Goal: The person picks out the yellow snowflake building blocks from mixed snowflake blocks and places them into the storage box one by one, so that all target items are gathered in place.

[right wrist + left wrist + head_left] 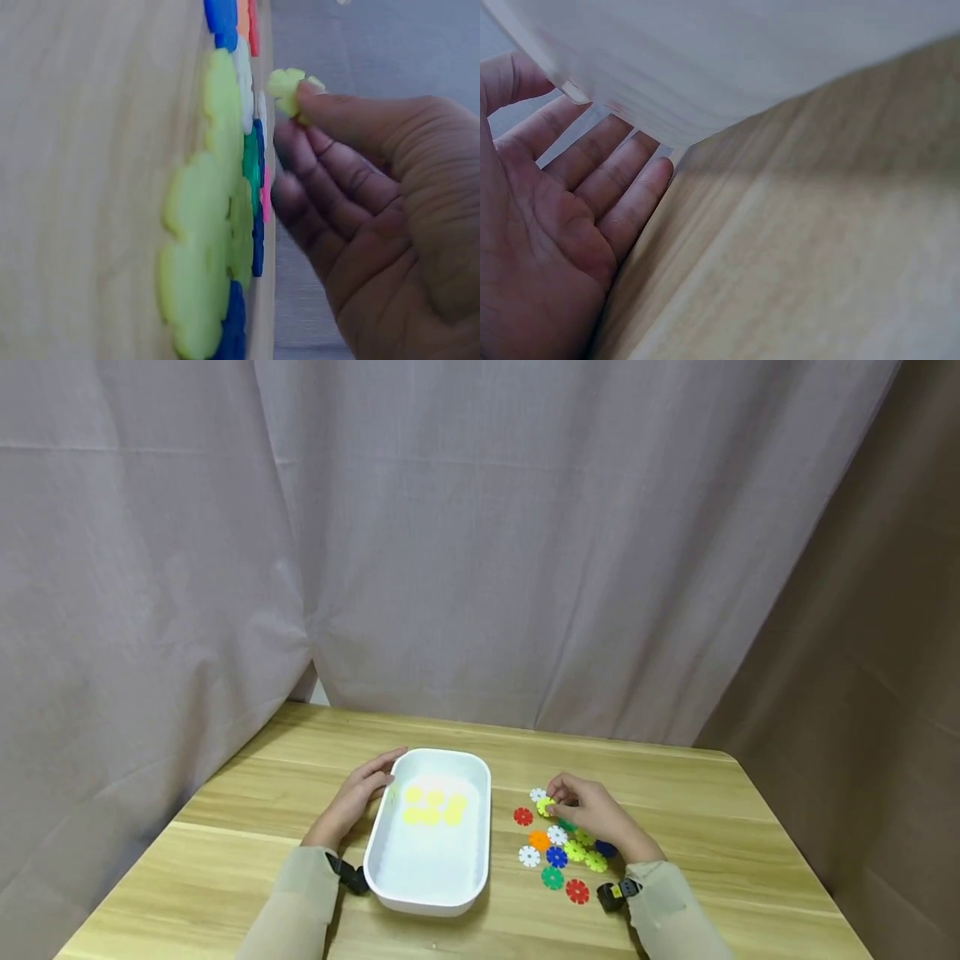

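My left hand (362, 792) holds the far left side of a white tray (427, 877), its thumb at the rim and its fingers along the outer wall. In the left wrist view the fingers (634, 206) lie nearly straight under the tray's edge. Several yellow flower-shaped discs (430, 816) lie inside the tray. To the right, my right hand (592, 810) pinches a yellow snowflake disc (285, 88) between thumb and fingertips, raised above a loose pile. Below that hand lie more yellow discs (574, 850), partly overlapping.
Around the pile lie red discs (577, 892), blue (557, 857), green (552, 877), white (528, 857) and orange (538, 840) ones. All rest on a wooden table (247, 827). Grey curtains (480, 543) hang behind and beside it.
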Demonstrator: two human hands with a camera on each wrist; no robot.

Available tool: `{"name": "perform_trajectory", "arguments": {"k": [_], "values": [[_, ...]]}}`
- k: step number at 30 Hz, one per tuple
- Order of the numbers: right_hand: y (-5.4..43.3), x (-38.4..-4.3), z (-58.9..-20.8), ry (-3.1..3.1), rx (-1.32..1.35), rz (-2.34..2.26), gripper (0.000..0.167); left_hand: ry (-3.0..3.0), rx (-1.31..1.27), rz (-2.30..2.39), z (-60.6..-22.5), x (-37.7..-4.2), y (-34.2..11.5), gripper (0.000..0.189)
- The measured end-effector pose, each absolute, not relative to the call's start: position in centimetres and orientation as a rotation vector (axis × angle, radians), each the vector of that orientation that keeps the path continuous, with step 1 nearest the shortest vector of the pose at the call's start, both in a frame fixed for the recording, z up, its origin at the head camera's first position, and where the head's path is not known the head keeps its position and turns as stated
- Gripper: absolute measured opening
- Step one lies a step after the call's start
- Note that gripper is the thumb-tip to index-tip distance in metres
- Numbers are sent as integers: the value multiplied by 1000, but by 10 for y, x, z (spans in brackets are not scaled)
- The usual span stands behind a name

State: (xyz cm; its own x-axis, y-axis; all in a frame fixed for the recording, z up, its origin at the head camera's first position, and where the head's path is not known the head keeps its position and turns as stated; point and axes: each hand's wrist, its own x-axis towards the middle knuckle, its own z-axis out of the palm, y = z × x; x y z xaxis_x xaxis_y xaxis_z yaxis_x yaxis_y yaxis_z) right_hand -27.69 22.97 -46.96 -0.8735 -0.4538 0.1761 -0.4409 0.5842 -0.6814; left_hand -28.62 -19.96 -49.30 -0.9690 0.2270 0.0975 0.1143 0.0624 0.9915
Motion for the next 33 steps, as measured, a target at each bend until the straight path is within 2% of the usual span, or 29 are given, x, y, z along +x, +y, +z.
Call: {"name": "perform_trajectory", "arguments": {"k": [6, 19, 27, 33], "values": [[223, -279, -459, 2706, -761, -1322, 17, 2218, 375, 2072, -491, -289, -198, 48], [197, -280, -435, 2679, -704, -1325, 17, 2202, 396, 2078, -490, -291, -199, 48], [168, -285, -417, 2616, -855, -1334, 18, 2182, 318, 2100, -490, -291, -198, 49], [135, -289, -409, 2476, -943, -1365, 18, 2107, 380, 2171, -493, -297, -194, 53]]}}
